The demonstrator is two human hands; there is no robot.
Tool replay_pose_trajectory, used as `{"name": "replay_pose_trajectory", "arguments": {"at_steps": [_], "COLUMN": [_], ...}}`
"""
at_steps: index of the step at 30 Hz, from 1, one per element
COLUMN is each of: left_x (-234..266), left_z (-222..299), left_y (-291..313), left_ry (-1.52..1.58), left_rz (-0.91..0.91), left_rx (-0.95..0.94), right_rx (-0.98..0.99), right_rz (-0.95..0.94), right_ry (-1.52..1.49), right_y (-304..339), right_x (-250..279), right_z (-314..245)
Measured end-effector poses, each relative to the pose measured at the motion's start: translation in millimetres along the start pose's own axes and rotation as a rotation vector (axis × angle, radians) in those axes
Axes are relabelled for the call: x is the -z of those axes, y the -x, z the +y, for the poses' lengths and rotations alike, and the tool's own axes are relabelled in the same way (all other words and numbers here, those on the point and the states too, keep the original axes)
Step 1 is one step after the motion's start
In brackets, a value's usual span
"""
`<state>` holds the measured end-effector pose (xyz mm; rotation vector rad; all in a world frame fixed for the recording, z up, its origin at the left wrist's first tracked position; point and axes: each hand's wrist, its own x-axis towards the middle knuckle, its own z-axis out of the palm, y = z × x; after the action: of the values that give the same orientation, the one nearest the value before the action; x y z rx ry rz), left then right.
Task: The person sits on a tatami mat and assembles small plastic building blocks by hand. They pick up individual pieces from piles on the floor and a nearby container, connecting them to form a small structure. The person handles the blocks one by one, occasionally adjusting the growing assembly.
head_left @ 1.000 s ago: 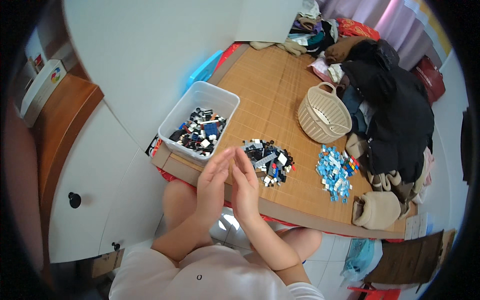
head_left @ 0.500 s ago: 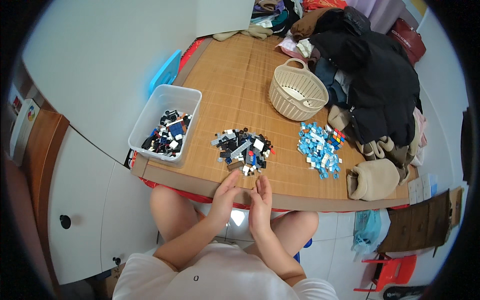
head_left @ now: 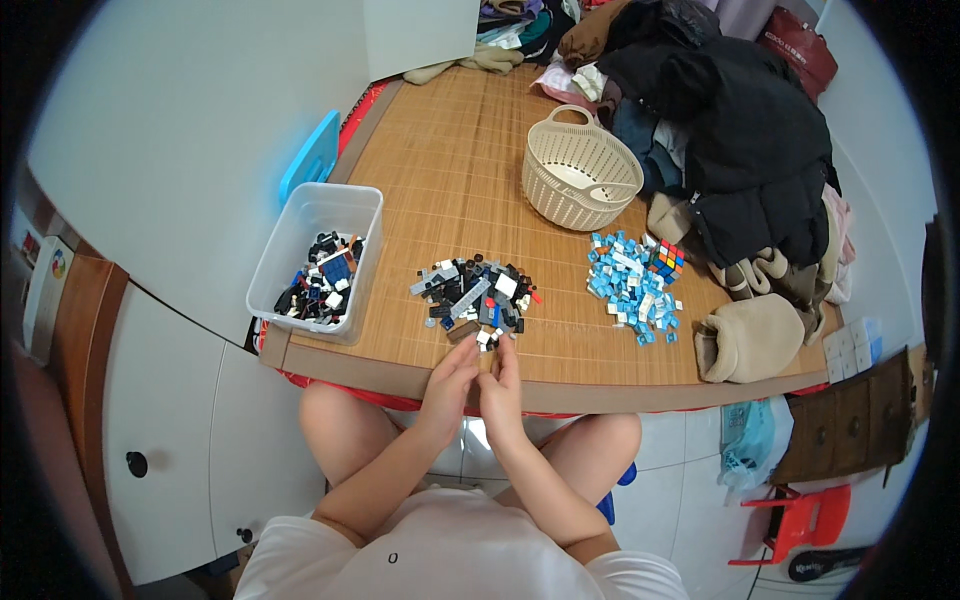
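At the near edge of a mixed pile of building bricks (head_left: pixel 470 293), in black, grey, white and a little red and blue, my two hands stand side by side. My left hand (head_left: pixel 449 388) has its fingers stretched toward the pile, palm turned inward. Facing it closely, my right hand (head_left: pixel 501 388) is also stretched out, fingertips by a few white bricks. I see nothing held in either hand. A second pile, of light blue and white bricks (head_left: pixel 630 285), lies to the right, with a colourful puzzle cube (head_left: pixel 667 262) at its edge.
On the left stands a clear plastic box (head_left: pixel 365 245) of bricks, its blue lid (head_left: pixel 312 158) behind it. A beige basket (head_left: pixel 570 155) sits farther back on the bamboo mat (head_left: pixel 430 160). Clothes, including a black jacket (head_left: pixel 750 150), are heaped on the right.
My hands have come closer together, the right one shifting left, and now reach the pile's near edge. The whole view has shifted slightly.
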<state>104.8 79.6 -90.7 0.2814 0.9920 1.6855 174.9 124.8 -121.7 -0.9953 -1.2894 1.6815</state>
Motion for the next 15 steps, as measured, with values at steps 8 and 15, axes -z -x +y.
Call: {"name": "replay_pose_trajectory", "arguments": {"at_steps": [8,15], "left_x": [1,-5], "left_z": [-8,-12], "left_y": [-6,-5], "left_ry": [0.055,0.061], "left_rz": [0.026,0.021], "left_rx": [0.014,0.016], "right_rx": [-0.139,-0.099], "right_rz": [-0.035,0.007], "right_ry": [-0.114,-0.205], "right_y": [2,4], "right_x": [-6,-6], "right_z": [-17,-13]}}
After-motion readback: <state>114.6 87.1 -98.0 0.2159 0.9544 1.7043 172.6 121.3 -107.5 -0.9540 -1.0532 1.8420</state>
